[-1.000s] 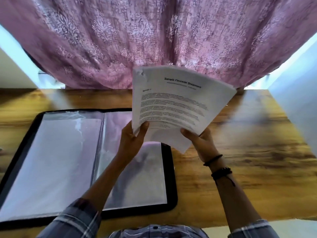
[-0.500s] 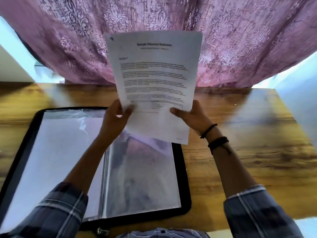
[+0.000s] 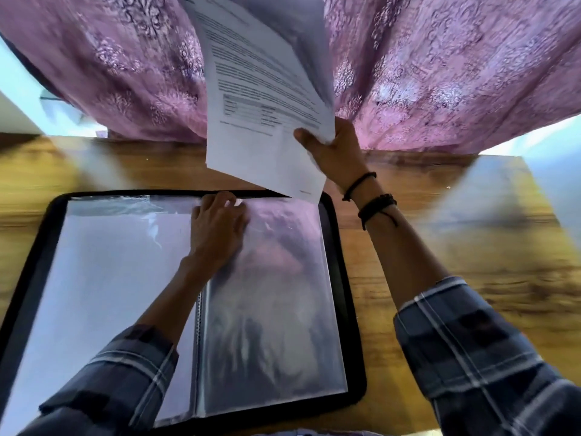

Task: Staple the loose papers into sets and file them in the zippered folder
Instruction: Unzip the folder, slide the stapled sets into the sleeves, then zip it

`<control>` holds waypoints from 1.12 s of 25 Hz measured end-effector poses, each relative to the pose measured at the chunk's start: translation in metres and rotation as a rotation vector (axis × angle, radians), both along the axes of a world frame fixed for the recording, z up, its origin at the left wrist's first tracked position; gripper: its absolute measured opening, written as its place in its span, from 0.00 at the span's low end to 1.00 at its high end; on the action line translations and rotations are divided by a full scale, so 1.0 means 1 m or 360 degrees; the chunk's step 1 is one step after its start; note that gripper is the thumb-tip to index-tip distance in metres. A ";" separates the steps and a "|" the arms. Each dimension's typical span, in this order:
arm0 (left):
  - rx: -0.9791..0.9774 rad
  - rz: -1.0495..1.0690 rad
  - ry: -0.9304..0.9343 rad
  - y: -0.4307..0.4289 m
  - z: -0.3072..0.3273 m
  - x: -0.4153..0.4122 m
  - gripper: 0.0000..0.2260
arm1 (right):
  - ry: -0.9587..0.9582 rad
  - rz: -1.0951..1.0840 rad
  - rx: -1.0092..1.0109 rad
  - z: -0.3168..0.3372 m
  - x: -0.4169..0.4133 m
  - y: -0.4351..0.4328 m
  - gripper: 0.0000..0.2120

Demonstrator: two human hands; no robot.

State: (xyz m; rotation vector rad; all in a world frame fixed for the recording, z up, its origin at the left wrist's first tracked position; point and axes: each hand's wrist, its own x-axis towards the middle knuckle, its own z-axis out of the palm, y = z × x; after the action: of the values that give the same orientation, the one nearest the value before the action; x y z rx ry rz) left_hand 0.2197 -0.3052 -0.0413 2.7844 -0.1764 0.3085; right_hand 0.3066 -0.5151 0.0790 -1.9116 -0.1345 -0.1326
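A set of printed papers (image 3: 261,99) is held up above the far side of the table, its sheets fanning apart at the top. My right hand (image 3: 334,152) grips its lower right edge, thumb on the front page. The black zippered folder (image 3: 353,325) lies open on the wooden table with clear plastic sleeves (image 3: 276,309) showing. My left hand (image 3: 217,228) rests at the top of the right-hand sleeve near the spine, fingertips at the sleeve's upper edge. Whether they pinch the plastic I cannot tell.
A pink patterned curtain (image 3: 440,73) hangs just behind the table's far edge. Bare wooden tabletop (image 3: 471,247) extends to the right of the folder. The folder's left side (image 3: 110,294) holds a white-filled sleeve.
My left hand let go of the papers and dropped to the top of the folder's right sleeve. My right hand alone lifted the papers higher and to the right.
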 end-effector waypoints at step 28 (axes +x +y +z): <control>-0.0765 -0.0507 -0.0014 -0.011 0.025 0.012 0.11 | -0.0036 0.0314 0.0273 -0.032 0.026 0.069 0.05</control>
State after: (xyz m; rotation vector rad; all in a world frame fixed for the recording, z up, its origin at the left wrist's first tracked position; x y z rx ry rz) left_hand 0.2321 -0.3163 -0.0159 2.2380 -0.4743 0.2435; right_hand 0.3327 -0.4458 0.0466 -1.7157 -0.3163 -0.0316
